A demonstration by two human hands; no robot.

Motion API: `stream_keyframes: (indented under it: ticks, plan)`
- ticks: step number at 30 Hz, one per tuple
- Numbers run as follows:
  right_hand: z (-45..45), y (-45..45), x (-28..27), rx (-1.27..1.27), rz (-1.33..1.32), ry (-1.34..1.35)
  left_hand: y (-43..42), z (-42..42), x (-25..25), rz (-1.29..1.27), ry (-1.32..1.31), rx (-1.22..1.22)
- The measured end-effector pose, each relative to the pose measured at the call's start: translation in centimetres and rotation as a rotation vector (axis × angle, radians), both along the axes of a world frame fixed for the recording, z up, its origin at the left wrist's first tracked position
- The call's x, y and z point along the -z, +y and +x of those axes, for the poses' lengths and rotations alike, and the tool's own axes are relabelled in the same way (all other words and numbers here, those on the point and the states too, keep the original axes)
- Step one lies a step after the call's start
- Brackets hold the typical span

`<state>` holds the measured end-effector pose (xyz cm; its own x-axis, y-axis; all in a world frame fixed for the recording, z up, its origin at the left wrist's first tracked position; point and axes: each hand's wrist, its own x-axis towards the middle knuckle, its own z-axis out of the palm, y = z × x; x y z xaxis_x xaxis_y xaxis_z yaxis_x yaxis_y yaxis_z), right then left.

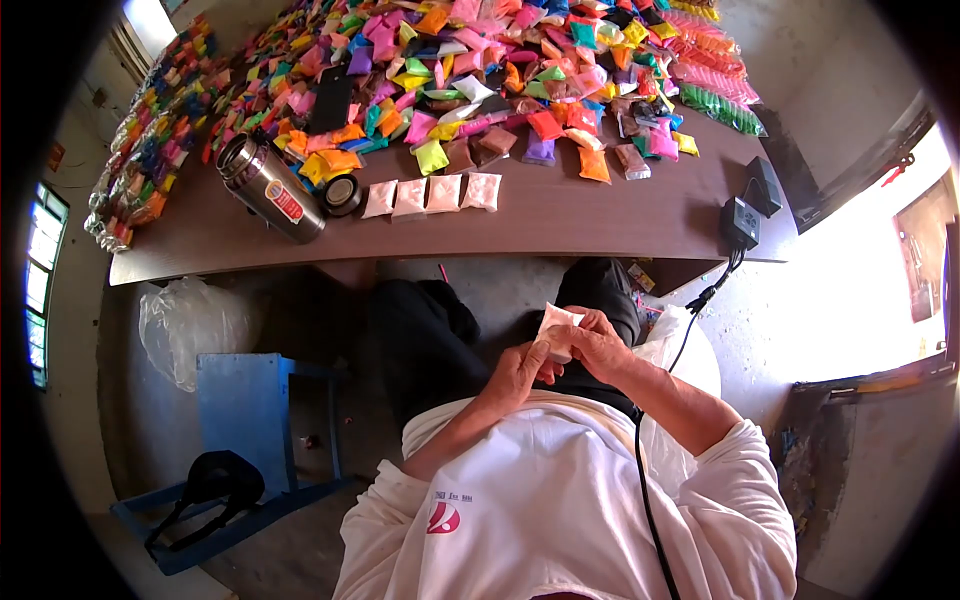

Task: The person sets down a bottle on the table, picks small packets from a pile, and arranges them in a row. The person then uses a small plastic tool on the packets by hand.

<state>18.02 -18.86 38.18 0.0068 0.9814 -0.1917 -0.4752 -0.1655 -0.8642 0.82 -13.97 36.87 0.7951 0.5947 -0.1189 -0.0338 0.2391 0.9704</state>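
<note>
A small pale pink packet [557, 319] is held over my lap between both hands. My left hand [520, 371] grips its lower left side, the thumb pressed against it. From the right, my right hand [594, 346] closes on the packet with fingers and thumb. Parts of the fingers and the packet's lower end are hidden. On the table in front, several similar pale packets [443, 195] lie in a row near the edge.
A steel flask [270, 190] and its black lid [342, 195] stand on the brown table [600, 225]. Behind them is a heap of colourful packets [470, 75]. A black adapter [741, 222] with a cable sits at right. A blue chair [240, 400] is at left.
</note>
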Motion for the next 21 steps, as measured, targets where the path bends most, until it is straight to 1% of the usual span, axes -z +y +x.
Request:
stream_keyframes:
  ticks: [4, 7, 8, 9, 10, 13, 15, 16, 17, 19, 21]
  plan:
    - [-1.3, 0.0, -1.3, 0.069, -0.046, 0.074, 0.2, 0.0, 0.3, 0.026, 0.048, -0.025]
    - [-1.2, 0.2, -1.8, 0.031, -0.037, 0.086, 0.1, 0.0, 0.3, 0.050, 0.080, -0.017]
    - [-0.9, 0.2, -1.5, -0.021, 0.001, 0.056, 0.0, 0.0, 0.2, 0.049, 0.082, -0.016]
    - [-0.7, 0.3, -1.3, -0.073, 0.040, 0.025, -0.1, 0.0, 0.0, 0.025, 0.071, -0.018]
    - [-0.6, 0.4, -1.3, -0.074, 0.039, 0.027, -0.1, 0.1, 0.0, 0.001, 0.061, -0.020]
    - [-0.3, 0.3, -1.6, -0.051, -0.034, 0.017, -0.2, -0.1, 0.3, 0.029, 0.009, 0.014]
    - [0.1, 0.3, -2.1, -0.138, -0.093, 0.099, -0.2, 0.0, 0.7, 0.007, 0.001, -0.008]
    - [-0.1, 0.2, -2.5, -0.114, -0.120, 0.210, -0.2, 0.0, 0.8, -0.014, -0.008, -0.028]
    - [-0.2, 0.1, -2.3, -0.115, -0.120, 0.210, -0.1, 0.0, 0.9, -0.014, -0.008, -0.029]
    - [-0.2, -0.1, -1.7, 0.032, -0.142, 0.206, 0.1, 0.0, 0.8, -0.035, 0.002, -0.050]
    - [0.0, -0.3, -1.6, 0.008, -0.107, 0.162, 0.0, 0.1, 0.6, -0.020, 0.004, -0.038]
